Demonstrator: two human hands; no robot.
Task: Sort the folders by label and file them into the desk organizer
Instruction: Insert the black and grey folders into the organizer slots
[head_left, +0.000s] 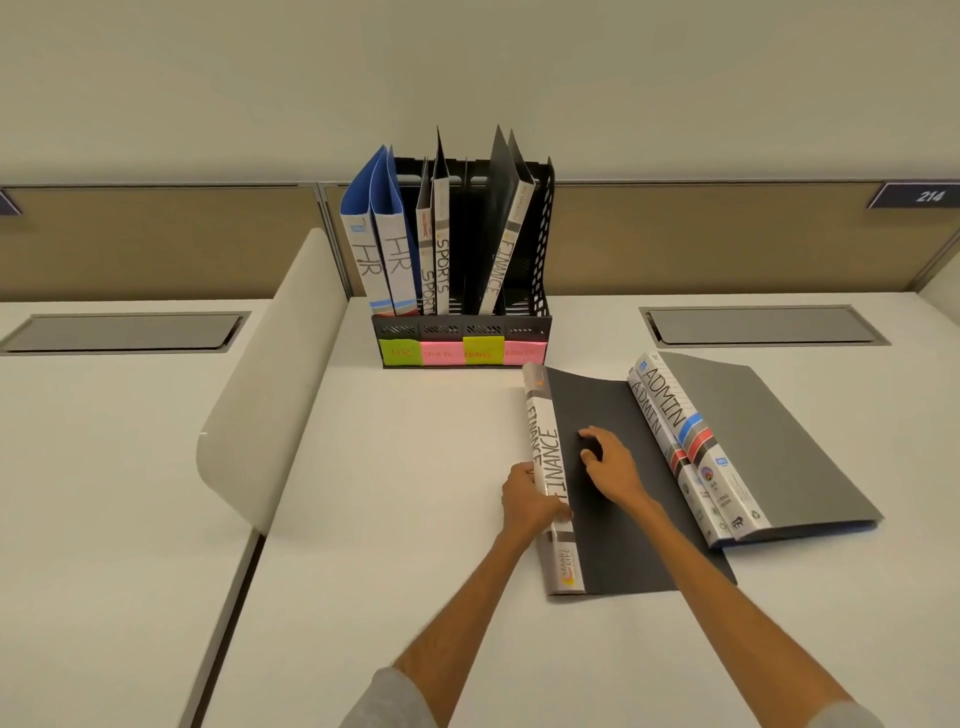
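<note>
The left hand (530, 501) grips the white spine (548, 457) of the dark folder (623, 530) marked FINANCE. Its thumb lies over the top of the spine, and its fingers curl against the outer edge. The right hand (610, 470) rests on the folder's cover, fingers bent and tips pressing down, holding nothing. Both forearms reach forward from the bottom of the view, with the wrists close together.

The folder lies flat on the desk (389, 493), just in front of the black organizer (457, 330). Its right edge is tucked under two stacked ADMIN folders (769, 441). In the organizer stand two HR folders (384, 260), two SPORTS folders (436, 260) and another FINANCE folder (504, 249), above coloured sticky labels (462, 353).
</note>
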